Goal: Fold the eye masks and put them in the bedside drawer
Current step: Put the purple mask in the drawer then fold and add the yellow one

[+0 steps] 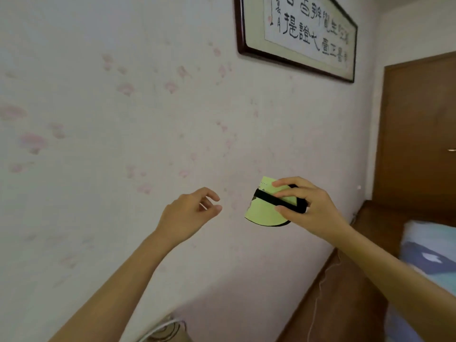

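Mask, a pale green fabric piece folded to a half-round with a black edge and black strap, sits pinched in the right hand, fingers curled over the strap, raised before floral wallpaper. Left hand hovers just beside it, holding nothing, fingers loosely curled. Framed calligraphy hangs above; wooden headboard lower right.

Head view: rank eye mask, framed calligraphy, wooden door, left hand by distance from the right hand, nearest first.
1. Eye mask: held in the right hand, folded, strap across it.
2. Left hand: just left of the mask, holding nothing.
3. Wooden door: up and to the right.
4. Framed calligraphy: high on the wall, top of frame.
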Motion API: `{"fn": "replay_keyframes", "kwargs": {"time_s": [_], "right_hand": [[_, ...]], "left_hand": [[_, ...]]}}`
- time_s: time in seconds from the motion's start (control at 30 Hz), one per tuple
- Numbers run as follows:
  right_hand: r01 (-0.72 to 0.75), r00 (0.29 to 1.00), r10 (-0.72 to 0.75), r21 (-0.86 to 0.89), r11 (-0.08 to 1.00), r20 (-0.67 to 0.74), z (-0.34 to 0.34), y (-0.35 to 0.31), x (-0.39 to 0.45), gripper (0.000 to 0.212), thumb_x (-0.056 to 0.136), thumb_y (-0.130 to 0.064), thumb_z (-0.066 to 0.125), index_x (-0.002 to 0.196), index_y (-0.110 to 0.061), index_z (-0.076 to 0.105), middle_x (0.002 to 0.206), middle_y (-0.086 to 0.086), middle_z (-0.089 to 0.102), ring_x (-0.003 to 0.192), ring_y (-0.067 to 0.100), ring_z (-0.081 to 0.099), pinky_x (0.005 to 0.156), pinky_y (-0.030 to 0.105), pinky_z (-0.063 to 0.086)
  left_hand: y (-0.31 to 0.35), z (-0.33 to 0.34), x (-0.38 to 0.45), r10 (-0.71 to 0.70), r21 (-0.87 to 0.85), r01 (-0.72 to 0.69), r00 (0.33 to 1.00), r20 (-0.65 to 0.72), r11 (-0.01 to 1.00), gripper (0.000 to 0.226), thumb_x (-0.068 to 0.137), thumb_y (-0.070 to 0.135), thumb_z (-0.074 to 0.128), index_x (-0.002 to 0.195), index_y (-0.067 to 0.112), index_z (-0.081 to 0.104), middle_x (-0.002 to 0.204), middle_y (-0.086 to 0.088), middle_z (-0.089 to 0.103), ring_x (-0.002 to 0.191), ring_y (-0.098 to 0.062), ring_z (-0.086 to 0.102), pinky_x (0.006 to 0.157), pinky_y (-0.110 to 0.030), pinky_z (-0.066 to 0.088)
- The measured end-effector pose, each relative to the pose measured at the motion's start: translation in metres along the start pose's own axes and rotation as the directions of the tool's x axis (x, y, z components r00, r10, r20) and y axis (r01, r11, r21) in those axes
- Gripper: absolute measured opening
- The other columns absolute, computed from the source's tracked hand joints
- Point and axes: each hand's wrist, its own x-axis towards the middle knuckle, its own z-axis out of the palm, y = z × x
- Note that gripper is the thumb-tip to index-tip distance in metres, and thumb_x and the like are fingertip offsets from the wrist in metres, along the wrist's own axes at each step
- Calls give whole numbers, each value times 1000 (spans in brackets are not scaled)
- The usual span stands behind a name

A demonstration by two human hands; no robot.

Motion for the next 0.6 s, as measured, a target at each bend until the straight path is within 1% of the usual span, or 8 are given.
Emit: {"fn": "replay_keyframes", "kwargs": {"time_s": [0.1,0.2,0.27,0.33,0.47,0.6], "right_hand": [[-34,999,32,-102,994,-21,-11,38,9,19,76,-8,74,94,-11,73,114,-4,63,111,5,58,89,17,48],[-86,996,81,-183,979,-35,-25,76,19,20,76,-15,71,95,-9,73,115,-3,63,110,4,58,89,19,50],[-119,993,113,-218,969,-40,-37,107,30,19,77,-10,74,96,-9,73,115,-3,63,109,5,59,89,20,50],[-145,989,138,-237,961,-44,-47,139,40,21,77,-4,74,96,-12,73,115,-4,62,109,6,59,88,20,50],[-133,991,122,-276,952,-57,-63,215,68,23,76,-2,75,96,-14,73,115,-6,63,110,5,58,89,17,49],[-163,987,152,-281,946,-59,-90,299,106,24,77,-3,74,97,-16,73,116,-8,61,112,5,56,88,19,51]], "left_hand": [[-5,38,50,61,-65,-56,996,68,996,17,85,51,59,98,40,59,87,21,66,83,8,60,69,-21,42],[-4,77,98,122,-117,-108,986,117,987,18,85,51,58,99,40,59,87,21,65,83,7,60,71,-22,44],[-2,105,132,152,-149,-131,978,140,980,18,86,51,58,100,40,59,86,21,65,83,8,60,75,-23,45],[1,129,163,173,-176,-146,973,153,974,17,86,50,58,100,40,59,86,21,66,83,8,60,74,-23,45],[5,176,237,204,-198,-171,966,158,965,17,85,50,58,100,41,59,87,20,66,83,6,61,75,-24,48],[28,227,331,237,-218,-202,961,146,955,16,86,50,58,99,42,58,88,20,66,83,6,61,73,-22,46]]}}
